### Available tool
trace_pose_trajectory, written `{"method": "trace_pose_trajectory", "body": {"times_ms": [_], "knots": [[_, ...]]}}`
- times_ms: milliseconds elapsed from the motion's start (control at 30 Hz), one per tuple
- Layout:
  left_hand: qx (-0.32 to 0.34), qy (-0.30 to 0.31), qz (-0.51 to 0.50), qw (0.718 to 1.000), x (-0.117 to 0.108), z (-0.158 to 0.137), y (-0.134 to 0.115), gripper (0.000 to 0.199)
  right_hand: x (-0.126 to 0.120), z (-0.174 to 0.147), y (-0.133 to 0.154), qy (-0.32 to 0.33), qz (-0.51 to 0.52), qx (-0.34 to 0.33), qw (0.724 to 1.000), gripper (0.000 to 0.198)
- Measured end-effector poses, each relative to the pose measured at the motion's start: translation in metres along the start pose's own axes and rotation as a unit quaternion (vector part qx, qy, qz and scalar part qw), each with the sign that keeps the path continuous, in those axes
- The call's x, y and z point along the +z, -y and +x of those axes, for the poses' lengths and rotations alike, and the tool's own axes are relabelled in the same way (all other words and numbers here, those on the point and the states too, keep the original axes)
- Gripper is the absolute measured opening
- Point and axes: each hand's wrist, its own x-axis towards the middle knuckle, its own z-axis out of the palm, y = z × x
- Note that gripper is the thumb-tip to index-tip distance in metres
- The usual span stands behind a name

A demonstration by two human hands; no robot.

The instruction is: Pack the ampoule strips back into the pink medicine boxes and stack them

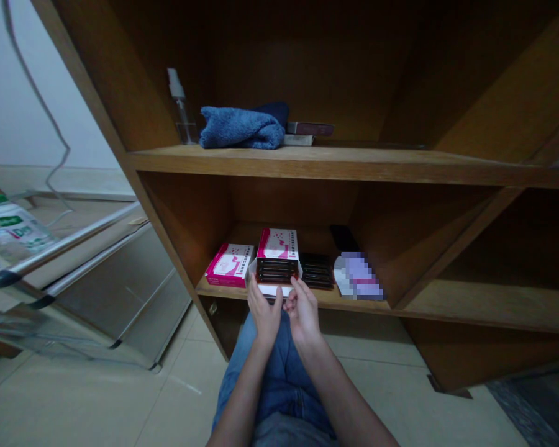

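Observation:
An opened pink-and-white box sits on the lower shelf, its end facing me with white flaps folded out. Inside it lies a stack of dark brown ampoules. My left hand is at the box's front left flap, fingers stretched and thumb apart. Close to the front right corner of the box is my right hand, its lower fingers curled in; what they hold, if anything, is hidden. To the right of the box lie more dark ampoules. A second pink-and-white box, closed, stands on the left.
A purple-and-white packet, partly pixelated, and a black flat object lie on the lower shelf. Above are a spray bottle, a blue towel and small flat boxes. A metal-framed rack stands left.

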Motion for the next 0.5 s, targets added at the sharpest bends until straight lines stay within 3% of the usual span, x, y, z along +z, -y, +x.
{"method": "trace_pose_trajectory", "body": {"times_ms": [133, 200, 267, 333, 433, 500], "knots": [[-0.003, 0.008, 0.005, 1.0, -0.001, 0.001, -0.002, 0.074, -0.021, -0.007, -0.004, 0.042, -0.138, -0.096, 0.985, 0.047], [-0.005, 0.006, 0.002, 1.0, -0.001, 0.001, -0.002, 0.074, -0.03, -0.008, -0.002, 0.048, -0.255, -0.213, 0.942, 0.04], [-0.005, 0.0, 0.0, 1.0, -0.001, 0.001, -0.001, 0.074, -0.033, -0.007, 0.006, 0.06, -0.405, -0.351, 0.842, 0.029], [0.001, -0.004, -0.002, 1.0, 0.001, 0.001, 0.001, 0.073, -0.03, -0.001, 0.019, 0.104, -0.545, -0.456, 0.695, 0.027], [0.012, -0.009, -0.007, 1.0, 0.002, 0.0, 0.003, 0.072, -0.016, 0.011, 0.039, 0.201, -0.675, -0.516, 0.488, 0.037], [0.011, -0.01, -0.012, 1.0, 0.002, 0.0, 0.004, 0.07, -0.007, 0.019, 0.048, 0.246, -0.717, -0.524, 0.389, 0.042]]}}
